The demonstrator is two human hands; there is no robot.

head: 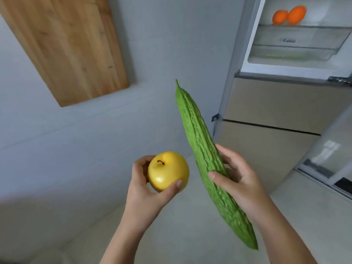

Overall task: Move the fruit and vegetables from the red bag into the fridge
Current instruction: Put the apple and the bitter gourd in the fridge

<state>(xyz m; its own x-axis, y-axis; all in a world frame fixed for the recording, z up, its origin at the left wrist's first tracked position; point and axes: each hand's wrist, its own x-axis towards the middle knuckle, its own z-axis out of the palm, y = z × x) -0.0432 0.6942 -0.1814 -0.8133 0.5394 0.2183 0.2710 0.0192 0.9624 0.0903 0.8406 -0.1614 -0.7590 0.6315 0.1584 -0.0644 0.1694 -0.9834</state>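
In the lower middle of the frame we carry two pieces of produce towards the open fridge (276, 103) at the upper right. Our left hand (144, 180) is curled round a yellow apple (167, 171), thumb across its front and fingers behind, stem facing us. Our right hand (238, 180) is wrapped round a bitter gourd (203, 155) a little below its middle, and the gourd slants from the lower right up to its pointed tip at the centre of the frame.

We judge the apple to be firm, smooth and rather glossy, so it could slip; a full cupped hold suits it. The gourd looks stiff and light for its length, and its ridged skin gives good friction. Held near the middle it balances, though the long ends may knock the fridge frame on the way in.

By our count there is one apple, one gourd, and two oranges (280, 16) already sitting side by side on the fridge shelf (314, 27) at the top right. The red bag is not in view.
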